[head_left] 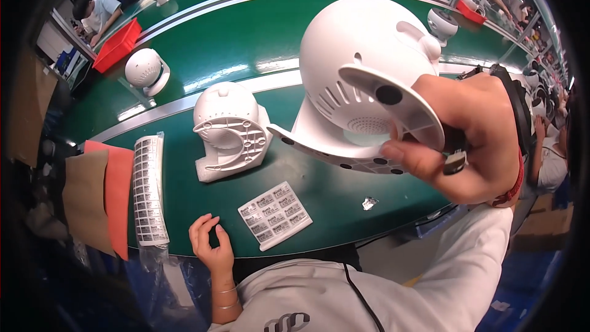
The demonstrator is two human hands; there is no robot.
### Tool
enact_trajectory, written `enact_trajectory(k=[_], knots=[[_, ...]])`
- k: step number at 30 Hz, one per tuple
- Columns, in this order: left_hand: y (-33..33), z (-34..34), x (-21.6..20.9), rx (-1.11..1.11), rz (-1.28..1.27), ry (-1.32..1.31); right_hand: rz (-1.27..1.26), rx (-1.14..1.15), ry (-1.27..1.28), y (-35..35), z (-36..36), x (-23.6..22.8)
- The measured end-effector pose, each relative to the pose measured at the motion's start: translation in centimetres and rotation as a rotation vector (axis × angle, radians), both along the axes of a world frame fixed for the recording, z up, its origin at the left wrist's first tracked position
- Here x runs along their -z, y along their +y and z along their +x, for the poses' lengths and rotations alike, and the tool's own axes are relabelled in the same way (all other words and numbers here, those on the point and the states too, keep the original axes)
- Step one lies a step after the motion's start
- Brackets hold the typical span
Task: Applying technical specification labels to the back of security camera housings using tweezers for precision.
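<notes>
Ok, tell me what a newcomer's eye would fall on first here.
Probably the large white dome-shaped device, looming at upper centre-right, gripped by the right hand. Next, likely the second white device, on the green table to its left. Then perhaps the sheet of labels near the table's front edge, just right of the left hand.

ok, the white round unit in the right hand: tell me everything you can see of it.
The white unit has a rounded, smooth, plastic-looking shell with elongated slots, a perforated grille, a small round hole and a rounded knob at upper right. A curved foot carries dark round pads, which face the camera. It is tilted and held up over the green table; the right hand grips the foot. Its far side is hidden.
</notes>
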State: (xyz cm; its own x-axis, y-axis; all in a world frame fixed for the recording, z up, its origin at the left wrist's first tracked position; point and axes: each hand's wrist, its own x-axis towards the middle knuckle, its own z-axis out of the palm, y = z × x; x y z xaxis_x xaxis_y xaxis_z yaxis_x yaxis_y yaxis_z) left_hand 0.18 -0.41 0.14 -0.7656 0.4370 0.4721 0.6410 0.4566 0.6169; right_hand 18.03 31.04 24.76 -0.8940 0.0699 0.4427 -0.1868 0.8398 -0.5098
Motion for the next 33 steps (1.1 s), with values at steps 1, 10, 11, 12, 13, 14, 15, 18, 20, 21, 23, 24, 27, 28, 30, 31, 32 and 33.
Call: enact_trajectory(k=[1,10,11,12,13,14,15,18,20,21,23,24,27,28,30,31,32,33], knots=[[-0.2,0.0,0.1,-0.002,-0.003,0.028,0.013,0.01,0.005,-0.2,0.1,0.2],[0.1,0.1,-0.3,-0.07,-0.005,0.075,0.657,0.449,0.017,8.9,-8.5,11.5],[0.1,0.1,-0.3,-0.068,0.009,0.084,0.764,0.497,0.025,12.0,-10.5,14.3],[0.6,-0.2,-0.5,-0.054,0.013,0.077,0.864,0.55,0.015,16.0,-12.2,17.5],[0.5,-0.2,-0.5,-0.056,0.019,0.084,0.961,0.59,-0.018,19.4,-13.4,20.1],[0.4,-0.2,-0.6,-0.062,0.028,0.086,1.005,0.608,-0.101,21.3,-14.4,21.3],[0.3,-0.1,-0.6,-0.066,0.039,0.089,1.051,0.613,-0.069,23.6,-15.2,23.2],[-0.1,0.0,-0.6,-0.084,0.052,0.078,1.106,0.65,0.022,27.2,-16.4,26.2],[-0.2,0.1,-0.7,-0.119,0.069,0.073,0.963,0.602,-0.158,26.8,-16.6,25.6],[-0.4,0.0,-0.7,-0.107,0.066,0.076,0.858,0.579,-0.12,26.2,-16.4,25.4],[-0.6,0.0,-0.7,-0.087,0.073,0.06,0.774,0.557,-0.161,22.9,-15.7,23.5],[-0.6,0.0,-0.7,-0.063,0.077,0.048,0.741,0.535,-0.155,21.4,-15.5,23.0],[-0.9,-0.3,-0.6,0.009,0.091,0.0,0.475,0.454,-0.192,14.5,-14.4,20.1],[-0.8,-0.5,-1.2,0.054,0.049,-0.005,0.368,0.402,-0.246,11.8,-13.5,19.1],[-0.5,-0.6,-1.4,0.092,-0.097,0.002,0.154,0.263,-0.417,5.6,-11.4,17.1],[0.0,-0.6,-1.6,0.116,-0.123,0.004,0.11,0.101,-0.423,3.2,-10.2,16.9],[0.7,-0.6,-1.7,0.142,-0.147,0.006,0.113,0.057,-0.481,0.5,-9.3,16.5],[1.2,-0.1,-1.9,0.193,-0.156,-0.077,0.082,0.043,-0.469,-2.1,-8.6,16.2]])
